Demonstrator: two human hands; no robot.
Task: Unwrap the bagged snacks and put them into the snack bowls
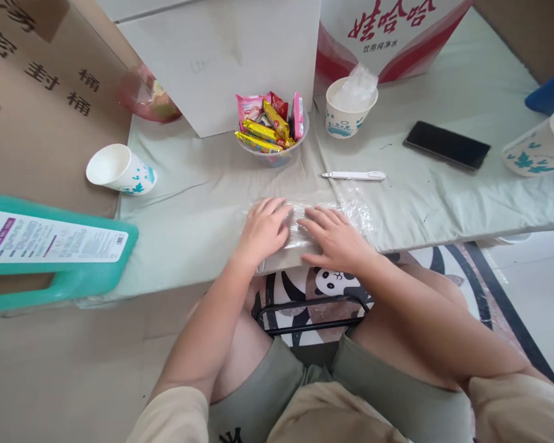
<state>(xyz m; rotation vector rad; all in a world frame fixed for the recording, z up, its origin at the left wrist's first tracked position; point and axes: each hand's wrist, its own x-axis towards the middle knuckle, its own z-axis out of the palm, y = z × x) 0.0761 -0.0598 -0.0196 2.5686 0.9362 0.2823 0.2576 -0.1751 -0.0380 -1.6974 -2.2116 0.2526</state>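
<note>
Both of my hands lie flat on a sheet of clear plastic wrap (355, 212) spread at the front edge of the pale green table (189, 203). My left hand (263, 229) presses its left part, fingers together and pointing away from me. My right hand (335, 237) presses the middle, fingers slightly spread. The wrap hangs a little over the table's edge below my palms. Neither hand grips anything.
A clear bowl of wrapped snacks (270, 132) stands behind my hands, a white pen (353, 176) to its right. Paper cups stand at the back (348, 114), lie at the left (120, 169) and stand at the right edge (540, 147). A black phone (447, 145), cardboard boxes and a teal container (50, 252) surround them.
</note>
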